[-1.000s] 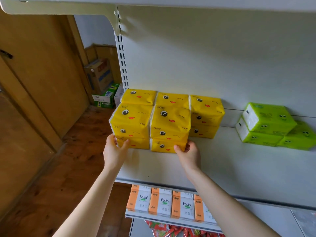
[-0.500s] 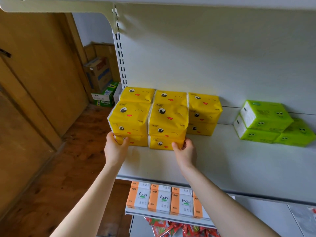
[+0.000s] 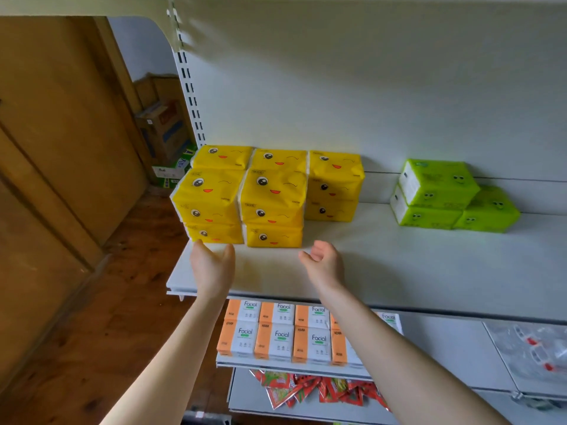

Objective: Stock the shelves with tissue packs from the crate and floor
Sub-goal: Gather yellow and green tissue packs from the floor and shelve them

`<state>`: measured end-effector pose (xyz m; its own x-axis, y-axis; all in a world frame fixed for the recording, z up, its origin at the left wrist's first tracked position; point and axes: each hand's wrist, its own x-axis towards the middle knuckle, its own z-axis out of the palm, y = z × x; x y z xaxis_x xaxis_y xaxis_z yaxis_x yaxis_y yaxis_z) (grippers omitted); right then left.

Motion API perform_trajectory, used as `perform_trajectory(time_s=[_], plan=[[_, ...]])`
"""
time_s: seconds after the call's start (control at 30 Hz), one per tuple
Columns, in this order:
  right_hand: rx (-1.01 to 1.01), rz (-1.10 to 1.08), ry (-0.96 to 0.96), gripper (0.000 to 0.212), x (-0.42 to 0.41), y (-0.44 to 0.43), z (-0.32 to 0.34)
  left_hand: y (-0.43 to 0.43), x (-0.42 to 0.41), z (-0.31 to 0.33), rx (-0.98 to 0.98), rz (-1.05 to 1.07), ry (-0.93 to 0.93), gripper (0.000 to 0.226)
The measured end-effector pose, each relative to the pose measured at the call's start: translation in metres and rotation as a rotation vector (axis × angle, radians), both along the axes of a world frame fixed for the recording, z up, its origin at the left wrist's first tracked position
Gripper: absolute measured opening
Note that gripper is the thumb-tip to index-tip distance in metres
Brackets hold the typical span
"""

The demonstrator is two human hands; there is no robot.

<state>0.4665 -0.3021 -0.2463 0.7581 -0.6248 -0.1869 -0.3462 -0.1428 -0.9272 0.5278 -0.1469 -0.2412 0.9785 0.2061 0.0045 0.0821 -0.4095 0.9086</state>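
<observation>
Yellow tissue packs [image 3: 273, 197], printed with winking faces, stand stacked three high in two front columns and further columns behind, at the left end of a white metal shelf [image 3: 399, 271]. Head view: the left hand [image 3: 213, 265] and right hand [image 3: 323, 263] hover just in front of the stack, fingers loosely spread and holding nothing; the left fingertips [image 3: 199, 243] lie at the bottom pack's lower edge, contact not discernible. Green tissue packs [image 3: 438, 194] sit well apart to the right. Orange-and-white packs [image 3: 282, 335] fill the shelf below, above red sachets [image 3: 306, 389]. Cardboard boxes [image 3: 162, 127] stand on the wooden floor [image 3: 107, 317].
</observation>
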Motion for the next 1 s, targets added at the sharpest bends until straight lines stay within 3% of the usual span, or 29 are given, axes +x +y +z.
perform_trajectory(time_s=[0.17, 0.3, 0.5, 0.8, 1.0], plan=[[0.018, 0.004, -0.046, 0.038, -0.052, -0.023, 0.009, -0.043, -0.057, 0.006, 0.035, -0.097, -0.022, 0.053], [0.045, -0.016, -0.118, 0.026, -0.109, -0.052, 0.01, -0.09, -0.121, 0.009, -0.024, -0.178, -0.106, 0.035], [0.093, -0.018, -0.081, 0.016, -0.213, -0.102, -0.021, -0.159, -0.236, -0.014, -0.029, -0.269, -0.055, 0.013], [0.172, -0.13, 0.108, 0.015, -0.349, -0.158, -0.108, -0.214, -0.357, -0.103, 0.121, -0.49, 0.303, 0.029], [0.302, -0.258, 0.291, 0.011, -0.414, -0.171, -0.22, -0.228, -0.404, -0.202, 0.236, -0.573, 0.489, 0.031]])
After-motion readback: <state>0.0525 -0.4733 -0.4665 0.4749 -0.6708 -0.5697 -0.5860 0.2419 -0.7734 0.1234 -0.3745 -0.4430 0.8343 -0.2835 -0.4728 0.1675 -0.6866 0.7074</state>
